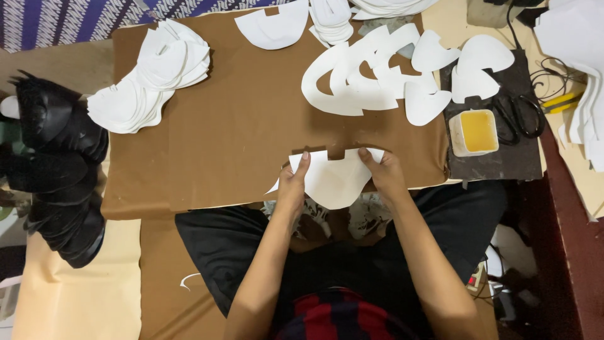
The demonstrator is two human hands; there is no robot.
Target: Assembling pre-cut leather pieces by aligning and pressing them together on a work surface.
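At the far left of the frame a heap of black shoe uppers [53,164] lies piled beside the brown sheet [239,132] that covers the work surface. On the sheet's upper left sits a fanned stack of white cut pieces [148,79]. In the lower middle, the left hand [292,186] pinches the left side of a white shield-shaped pattern piece [333,179], thumb on top and fingers closed beneath it; the right hand [382,173] clamps the piece's right upper corner the same way. The piece lies at the near edge of the brown sheet, partly overhanging the person's lap. Above it, in the upper middle, curved white cutouts [371,79] are spread out, overlapping one another. To the right, on a dark mat [503,160], stands a small square white tub [475,132] filled with yellow glue-like liquid. Black scissors [521,116] lie just beside the tub. More white sheets [582,82] are stacked at the right edge.
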